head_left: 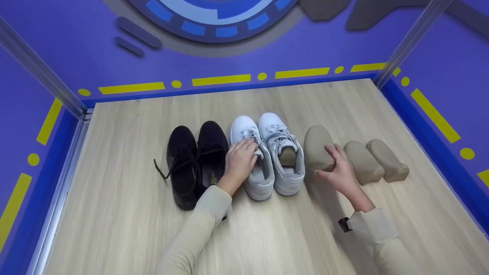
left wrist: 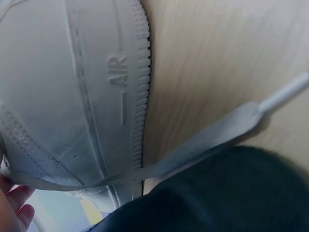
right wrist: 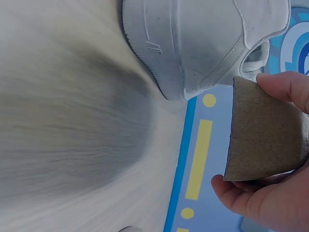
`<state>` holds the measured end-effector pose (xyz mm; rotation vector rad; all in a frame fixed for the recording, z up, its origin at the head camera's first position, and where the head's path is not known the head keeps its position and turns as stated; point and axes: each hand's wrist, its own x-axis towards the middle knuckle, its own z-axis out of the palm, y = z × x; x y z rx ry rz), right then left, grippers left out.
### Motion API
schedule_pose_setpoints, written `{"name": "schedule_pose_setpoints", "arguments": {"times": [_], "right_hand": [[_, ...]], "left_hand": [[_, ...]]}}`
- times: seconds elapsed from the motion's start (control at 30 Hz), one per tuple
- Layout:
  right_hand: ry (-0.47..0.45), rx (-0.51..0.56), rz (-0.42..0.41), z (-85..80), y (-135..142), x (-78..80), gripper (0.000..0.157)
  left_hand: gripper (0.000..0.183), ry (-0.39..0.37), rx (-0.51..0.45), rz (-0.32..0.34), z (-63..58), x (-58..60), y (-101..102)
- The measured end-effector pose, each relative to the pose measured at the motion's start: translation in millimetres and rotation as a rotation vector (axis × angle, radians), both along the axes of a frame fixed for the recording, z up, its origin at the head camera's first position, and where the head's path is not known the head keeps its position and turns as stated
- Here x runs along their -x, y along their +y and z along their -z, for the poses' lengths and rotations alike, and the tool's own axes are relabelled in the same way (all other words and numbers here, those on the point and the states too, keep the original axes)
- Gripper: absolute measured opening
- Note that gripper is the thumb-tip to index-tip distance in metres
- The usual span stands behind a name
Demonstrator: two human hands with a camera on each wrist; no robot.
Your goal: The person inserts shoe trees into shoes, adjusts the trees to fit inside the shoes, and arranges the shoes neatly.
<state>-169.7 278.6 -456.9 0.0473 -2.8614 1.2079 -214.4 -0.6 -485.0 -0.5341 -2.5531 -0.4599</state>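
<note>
One beige shoe form (head_left: 318,151), just right of the white sneakers (head_left: 281,180), is looking light, stiff and best held by its sides, where the right hand (head_left: 341,173) is pinching it, rounded toe and long axis running roughly as theirs, while the left hand (head_left: 240,162) is gripping one sneaker's top.

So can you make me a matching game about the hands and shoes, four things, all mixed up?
1. Left hand
2. Right hand
3. Black lace-up shoes
4. White sneaker nearer the right hand

A. Holds a beige toe-shaped insert
B. At the left end of the shoe row
C. Has a brownish insert inside
D. Touches the other white sneaker

Pairs: 1-D, 2-A, 3-B, 4-C
</note>
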Motion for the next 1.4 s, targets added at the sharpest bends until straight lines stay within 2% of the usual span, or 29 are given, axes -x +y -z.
{"name": "schedule_pose_setpoints", "arguments": {"times": [0.17, 0.33, 0.77, 0.93, 1.03, 1.17, 1.4], "right_hand": [[0.0, 0.003, -0.008, -3.3, -2, -0.3, 0.072], [0.001, 0.009, -0.02, -6.8, -4, -1.1, 0.072], [-0.006, 0.025, -0.025, -17.7, -10, -4.5, 0.072], [-0.008, 0.024, -0.034, -19.1, -11, -5.6, 0.072], [-0.01, 0.024, -0.039, -20.8, -12, -6.3, 0.071], [-0.022, 0.024, -0.05, -24.5, -14, -7.5, 0.071], [-0.018, 0.026, -0.07, -25.7, -17, -7.9, 0.072]], "left_hand": [[0.017, 0.005, 0.057, 0.004, -5.6, 3.9, 0], [0.014, -0.023, 0.09, 0.017, -14.4, 7.1, 0], [0.011, -0.214, 0.089, 0.039, -34.2, 17.4, 0], [0.01, -0.225, 0.061, 0.032, -35.8, 22.5, -1], [0.011, -0.231, 0.005, 0.018, -34.4, 22.5, -2], [0.015, -0.197, -0.032, 0.031, -27.8, 19.6, -5], [0.007, 0.01, 0.021, 0.153, -16.6, 12.3, -8]]}}
